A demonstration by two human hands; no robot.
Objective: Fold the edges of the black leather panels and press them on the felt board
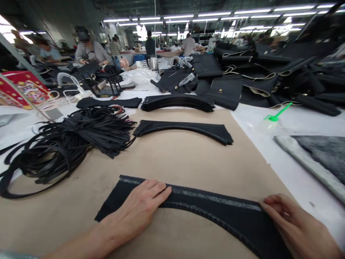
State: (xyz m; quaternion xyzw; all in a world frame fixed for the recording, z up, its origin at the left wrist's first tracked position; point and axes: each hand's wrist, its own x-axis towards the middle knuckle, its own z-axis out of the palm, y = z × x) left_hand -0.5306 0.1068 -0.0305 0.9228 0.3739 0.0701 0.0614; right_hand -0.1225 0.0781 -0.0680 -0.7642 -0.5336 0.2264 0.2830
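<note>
A curved black panel lies on the brown board in front of me, with a pale glue-like strip along its straight upper edge and a stitched-looking line along its curved lower edge. My left hand rests flat on its left half, fingers close together and pointing right. At the upper right edge, my right hand pinches the panel between thumb and fingers. The panel's lower right end runs out of view. Farther off lies a small stack of similar curved panels, with a thicker stack behind it.
Bundled black strips spread over the left of the brown board. On the right stand a bottle with a green nozzle and a grey fuzzy slab. Black bag pieces are heaped behind. A co-worker sits far left.
</note>
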